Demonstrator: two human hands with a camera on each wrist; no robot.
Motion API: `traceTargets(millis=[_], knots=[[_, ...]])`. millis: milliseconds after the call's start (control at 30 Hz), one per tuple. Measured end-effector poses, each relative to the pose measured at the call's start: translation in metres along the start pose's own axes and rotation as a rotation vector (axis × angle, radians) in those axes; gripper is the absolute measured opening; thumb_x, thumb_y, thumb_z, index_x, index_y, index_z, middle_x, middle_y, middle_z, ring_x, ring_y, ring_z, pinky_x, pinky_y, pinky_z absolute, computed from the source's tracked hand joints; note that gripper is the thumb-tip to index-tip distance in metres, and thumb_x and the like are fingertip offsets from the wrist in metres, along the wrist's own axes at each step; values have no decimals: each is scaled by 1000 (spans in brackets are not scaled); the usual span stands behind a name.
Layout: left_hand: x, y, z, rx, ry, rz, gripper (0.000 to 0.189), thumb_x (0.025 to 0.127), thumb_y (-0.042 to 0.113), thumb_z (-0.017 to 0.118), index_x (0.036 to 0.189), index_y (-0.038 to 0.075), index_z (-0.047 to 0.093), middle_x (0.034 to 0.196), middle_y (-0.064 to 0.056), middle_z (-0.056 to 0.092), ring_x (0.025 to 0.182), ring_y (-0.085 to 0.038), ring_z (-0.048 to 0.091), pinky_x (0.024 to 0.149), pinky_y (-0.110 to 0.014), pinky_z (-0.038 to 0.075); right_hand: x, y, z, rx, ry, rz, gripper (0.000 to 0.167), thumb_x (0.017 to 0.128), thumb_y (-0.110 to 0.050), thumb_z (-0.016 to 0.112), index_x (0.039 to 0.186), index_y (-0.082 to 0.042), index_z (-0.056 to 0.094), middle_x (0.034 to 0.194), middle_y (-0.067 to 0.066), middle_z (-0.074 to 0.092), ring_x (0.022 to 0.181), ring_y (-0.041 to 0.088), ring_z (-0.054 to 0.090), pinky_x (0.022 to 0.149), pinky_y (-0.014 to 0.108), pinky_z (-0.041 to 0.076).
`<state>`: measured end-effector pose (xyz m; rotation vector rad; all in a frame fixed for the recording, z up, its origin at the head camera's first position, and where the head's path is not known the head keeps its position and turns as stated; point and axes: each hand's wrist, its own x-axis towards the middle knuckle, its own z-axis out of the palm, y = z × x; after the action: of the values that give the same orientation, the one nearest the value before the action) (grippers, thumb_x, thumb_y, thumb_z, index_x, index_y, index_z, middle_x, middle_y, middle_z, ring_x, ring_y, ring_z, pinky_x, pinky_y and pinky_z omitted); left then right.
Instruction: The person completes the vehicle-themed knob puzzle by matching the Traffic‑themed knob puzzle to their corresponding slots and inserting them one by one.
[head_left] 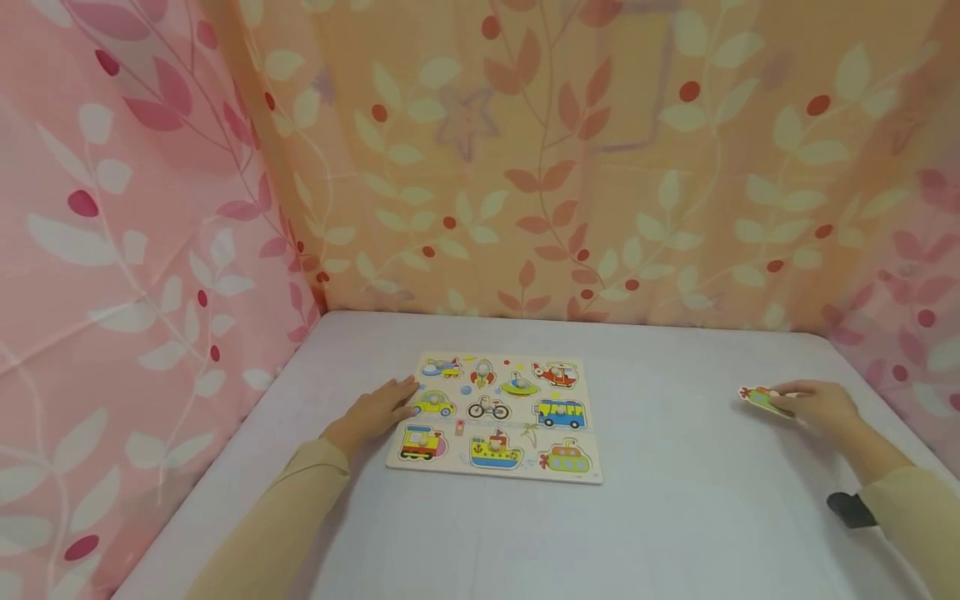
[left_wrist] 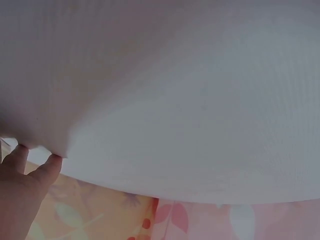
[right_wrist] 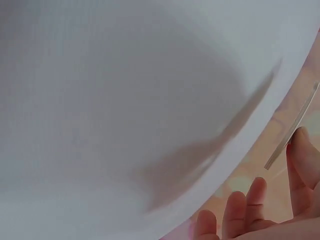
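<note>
Pinched between the thumb and fingers of my right hand (head_left: 821,410), a green submarine puzzle piece (head_left: 759,401) with a red propeller is held above the right side of the table. The right wrist view shows this piece edge-on as a thin strip (right_wrist: 294,127), with the other fingers spread. A wooden vehicle puzzle board (head_left: 457,423) lies flat left of centre, and a printed submarine shape (head_left: 567,457) shows at its lower right corner. My left hand (head_left: 371,415) touches the board's left edge with extended fingers; most of the board is out of the left wrist view.
Knobbed pieces, including a car (head_left: 435,405), a bus (head_left: 560,413) and a ship (head_left: 496,451), sit in the board. A white cloth covers the table (head_left: 660,533). Floral curtains (head_left: 480,167) enclose the back and sides. A dark object (head_left: 850,509) shows beside the right sleeve.
</note>
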<state>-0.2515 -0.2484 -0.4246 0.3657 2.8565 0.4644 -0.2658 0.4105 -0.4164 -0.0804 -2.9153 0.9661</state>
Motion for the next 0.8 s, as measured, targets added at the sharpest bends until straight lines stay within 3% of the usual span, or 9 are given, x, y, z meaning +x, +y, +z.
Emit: traceTargets(millis=[67, 167, 267, 367, 600, 800], knots=[[1, 0, 0, -2, 1, -5, 59, 101, 32, 52, 150, 5, 35, 157, -12, 26, 144, -41, 18, 110, -65, 18, -1, -8, 4, 9, -9, -34, 35, 91, -19, 66, 106, 13, 63, 101, 37, 61, 78, 24, 56, 58, 22, 39], [2, -2, 1, -1, 5, -6, 59, 101, 32, 52, 150, 5, 35, 158, -12, 26, 144, -40, 18, 109, -66, 18, -4, -20, 9, 34, -43, -52, 37, 92, -17, 65, 109, 16, 61, 105, 39, 59, 88, 38, 59, 60, 20, 41], [4, -3, 2, 10, 8, -2, 60, 100, 33, 52, 150, 6, 34, 158, -12, 27, 144, -40, 19, 110, -65, 18, -7, -30, 14, 55, -73, -54, 39, 92, -18, 66, 111, 16, 59, 108, 40, 58, 100, 50, 54, 64, 23, 42], [5, -3, 2, 24, 6, 1, 61, 100, 35, 52, 151, 6, 33, 158, -12, 27, 144, -41, 19, 110, -63, 19, -11, -39, 19, 69, -76, -65, 39, 92, -18, 67, 111, 15, 60, 108, 38, 59, 98, 46, 55, 66, 25, 43], [5, -1, 2, 21, -10, -18, 62, 100, 35, 52, 152, 7, 31, 158, -12, 25, 144, -40, 17, 110, -64, 17, -24, -60, 27, 86, -70, -122, 34, 90, -14, 68, 108, 15, 63, 93, 24, 65, 81, 18, 54, 61, 23, 43], [5, -3, 3, 23, -13, -19, 63, 100, 36, 52, 152, 8, 31, 158, -12, 25, 144, -40, 17, 110, -65, 18, -32, -77, 31, 80, -78, -142, 33, 89, -11, 69, 108, 15, 63, 90, 21, 66, 78, 16, 54, 59, 24, 44]])
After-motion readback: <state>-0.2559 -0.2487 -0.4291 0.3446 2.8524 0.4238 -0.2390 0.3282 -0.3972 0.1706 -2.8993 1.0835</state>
